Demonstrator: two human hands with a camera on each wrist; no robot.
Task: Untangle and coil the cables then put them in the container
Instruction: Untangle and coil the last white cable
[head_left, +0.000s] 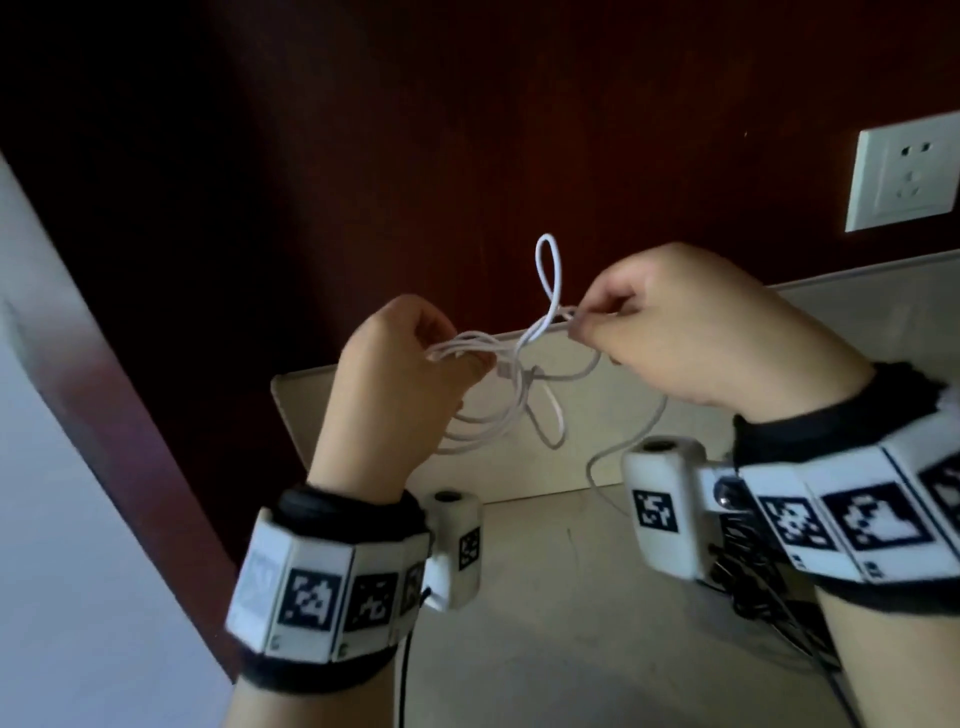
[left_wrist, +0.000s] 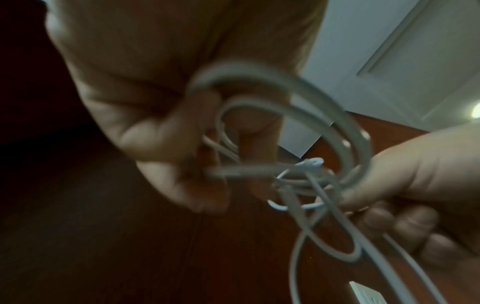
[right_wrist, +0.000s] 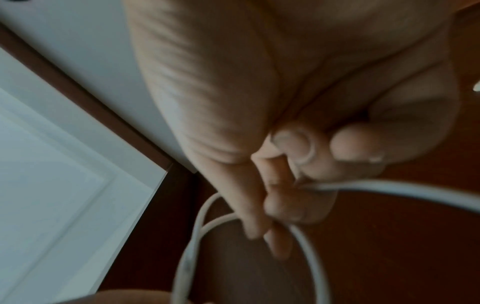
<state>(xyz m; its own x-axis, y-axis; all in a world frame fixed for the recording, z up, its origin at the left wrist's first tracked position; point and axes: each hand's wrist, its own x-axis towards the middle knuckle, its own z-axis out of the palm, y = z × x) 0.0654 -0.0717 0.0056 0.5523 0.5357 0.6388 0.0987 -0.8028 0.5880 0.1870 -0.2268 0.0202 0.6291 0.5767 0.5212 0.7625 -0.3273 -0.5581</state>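
A thin white cable (head_left: 498, 353) is held in the air between both hands, above an open pale container (head_left: 395, 384) on the table. My left hand (head_left: 410, 353) grips several coiled turns of it; the loops (left_wrist: 285, 107) hang round its fingers in the left wrist view. My right hand (head_left: 649, 322) pinches a strand where a small loop (head_left: 549, 270) stands upright. In the right wrist view the right fingers (right_wrist: 293, 191) pinch the cable (right_wrist: 389, 189). More slack hangs down into the container and trails onto the table.
A dark red wooden wall stands behind the table. A white wall socket (head_left: 904, 176) is at the upper right. Black cables (head_left: 763, 587) lie on the pale tabletop (head_left: 571, 623) under my right wrist. A pale wall is at the left.
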